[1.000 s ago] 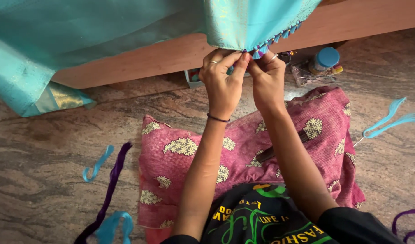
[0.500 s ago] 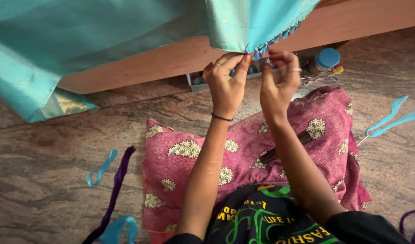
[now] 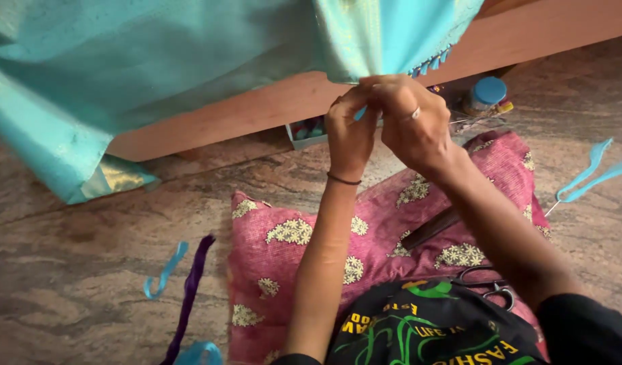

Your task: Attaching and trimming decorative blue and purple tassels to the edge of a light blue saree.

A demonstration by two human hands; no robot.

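Both hands, left (image 3: 349, 132) and right (image 3: 411, 125), are pinching the sari (image 3: 385, 40) hem, seemingly knotting a tassel (image 3: 432, 64). The next move likely calls for steady tension.

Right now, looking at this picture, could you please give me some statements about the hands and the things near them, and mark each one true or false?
1. Both hands, the left hand and the right hand, meet at the lower edge of the turquoise cloth. True.
2. The right hand wears a ring. True.
3. The cushion on the floor is plain green. False: it is pink with pale flower patches.
4. The scissors are held in the left hand. False: they lie on the cushion, by the right forearm.
5. A purple ribbon lies on the stone floor. True.
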